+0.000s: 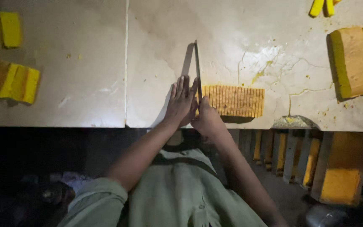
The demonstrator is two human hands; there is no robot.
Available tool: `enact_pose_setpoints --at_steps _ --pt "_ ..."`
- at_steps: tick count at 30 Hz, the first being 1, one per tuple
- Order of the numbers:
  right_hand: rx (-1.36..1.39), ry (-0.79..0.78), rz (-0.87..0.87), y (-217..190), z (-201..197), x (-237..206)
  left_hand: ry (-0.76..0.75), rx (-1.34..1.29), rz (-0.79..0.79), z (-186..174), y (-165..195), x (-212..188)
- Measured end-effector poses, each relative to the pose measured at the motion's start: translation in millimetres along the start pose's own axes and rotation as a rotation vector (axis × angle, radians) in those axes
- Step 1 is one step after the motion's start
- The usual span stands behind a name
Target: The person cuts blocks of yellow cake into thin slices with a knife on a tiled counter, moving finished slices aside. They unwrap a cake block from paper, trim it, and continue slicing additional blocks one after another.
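knife (pixel 198 67) runs lengthwise straight away from the person, thin dark blade at the left end of the ridged brown-yellow cake slab (pixel 233 101) near the table (pixel 85 84) edge, right hand (pixel 206 117) wrapped around its handle, left hand (pixel 182 101) flat, fingers open beside it

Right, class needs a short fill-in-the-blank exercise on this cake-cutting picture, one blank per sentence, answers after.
1. The long knife stands at the ____ end of the sliced cake.
2. The left hand lies flat, its fingers ____.
3. The right hand grips the knife's ____.
4. The cake rests on a pale ____ worktop.

Answers: left; outstretched; handle; stone
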State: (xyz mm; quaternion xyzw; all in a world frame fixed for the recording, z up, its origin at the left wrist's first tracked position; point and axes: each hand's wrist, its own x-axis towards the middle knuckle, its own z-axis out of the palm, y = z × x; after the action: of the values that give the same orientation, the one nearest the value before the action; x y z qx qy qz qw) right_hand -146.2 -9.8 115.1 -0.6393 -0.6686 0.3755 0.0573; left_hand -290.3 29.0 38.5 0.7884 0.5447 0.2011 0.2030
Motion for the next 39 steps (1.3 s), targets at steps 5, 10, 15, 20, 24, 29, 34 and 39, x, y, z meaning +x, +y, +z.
enact_pose_setpoints --at_steps 5,10,15,20,24,29,34,39 --pt "-0.081 -0.119 -0.02 27.7 19.3 -97.3 0.043 0.041 -0.02 1.6 2.9 -6.0" --pt "0.267 -0.098 0.266 95.7 79.2 -123.2 0.065 -0.007 -0.006 3.0 3.0 -7.8" --pt "-0.101 -0.157 0.176 51.6 55.8 -28.4 -0.001 0.011 -0.018 -3.9 -2.9 -5.5" --pt "-0.002 -0.022 0.082 -16.5 5.3 3.5 -0.017 0.026 0.02 -11.8 -5.9 -6.7" --pt "0.027 -0.167 0.225 7.1 30.1 -57.8 0.005 0.011 -0.01 -14.2 -3.3 -12.9" --pt "0.044 -0.3 0.243 74.2 82.9 -120.0 0.012 -0.006 -0.007 -13.7 -1.2 -12.7" --pt "0.024 -0.085 0.195 52.5 87.5 -66.7 0.019 -0.052 -0.005 -16.7 -2.6 -11.2" --pt "0.014 0.069 0.1 -13.9 33.8 -31.3 0.022 -0.067 -0.088 -24.0 -3.4 -20.5"
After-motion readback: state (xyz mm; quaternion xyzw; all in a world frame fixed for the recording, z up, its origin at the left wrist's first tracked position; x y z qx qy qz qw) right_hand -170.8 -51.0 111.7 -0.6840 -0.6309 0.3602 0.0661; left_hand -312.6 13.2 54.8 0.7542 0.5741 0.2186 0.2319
